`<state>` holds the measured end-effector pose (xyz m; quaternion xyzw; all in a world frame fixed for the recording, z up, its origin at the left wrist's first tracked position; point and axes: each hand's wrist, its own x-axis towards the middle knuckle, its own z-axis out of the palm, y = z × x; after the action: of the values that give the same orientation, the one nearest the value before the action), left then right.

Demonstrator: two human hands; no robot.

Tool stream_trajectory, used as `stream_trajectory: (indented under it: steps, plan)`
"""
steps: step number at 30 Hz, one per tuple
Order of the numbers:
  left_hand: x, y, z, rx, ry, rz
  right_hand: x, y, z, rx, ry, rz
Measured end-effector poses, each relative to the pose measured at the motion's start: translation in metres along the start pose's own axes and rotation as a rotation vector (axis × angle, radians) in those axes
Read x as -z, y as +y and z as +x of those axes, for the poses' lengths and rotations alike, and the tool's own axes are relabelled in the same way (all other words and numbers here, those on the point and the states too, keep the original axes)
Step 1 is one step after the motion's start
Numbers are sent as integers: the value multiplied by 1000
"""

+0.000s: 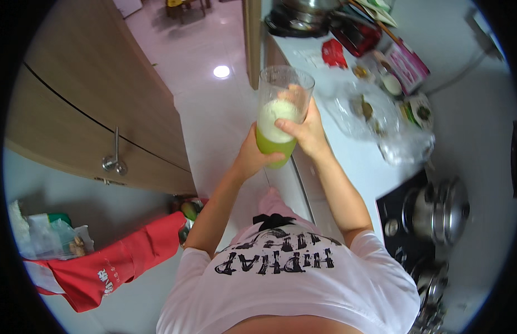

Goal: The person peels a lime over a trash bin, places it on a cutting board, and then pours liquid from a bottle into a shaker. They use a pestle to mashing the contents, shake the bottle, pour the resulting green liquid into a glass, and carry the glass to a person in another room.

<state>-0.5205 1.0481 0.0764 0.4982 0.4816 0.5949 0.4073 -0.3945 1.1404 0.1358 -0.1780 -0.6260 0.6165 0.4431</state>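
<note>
Both my hands hold a tall clear container (pixel 285 79) out in front of me, between the door and the counter. Yellow-green liquid fills its lower part, with a thick layer of pale foam above it, and the upper part is see-through. My left hand (pixel 254 156) wraps the lower left side, its thumb across the front near the base. Higher up, my right hand (pixel 302 127) grips the right side, the thumb lying over the foam level and some fingers showing through the clear wall behind. The container's top looks open.
At my right runs a white counter (pixel 358 167) with a plastic bag (pixel 362 110), a red packet (pixel 334 54) and a pink box (pixel 405 67). A steel pot (pixel 442 211) stands on a black hob. A wooden door (pixel 95 83) and a red cloth (pixel 129 254) are on the left.
</note>
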Motion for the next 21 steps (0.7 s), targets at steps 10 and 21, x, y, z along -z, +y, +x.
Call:
stream_trajectory:
  steps: [10, 21]
  plan:
    - [90, -17, 105, 73, 374, -69, -38, 63, 182, -250, -344, 89]
    - [269, -56, 257, 6, 470, -10, -119, 161, 393, -80, -500, -74]
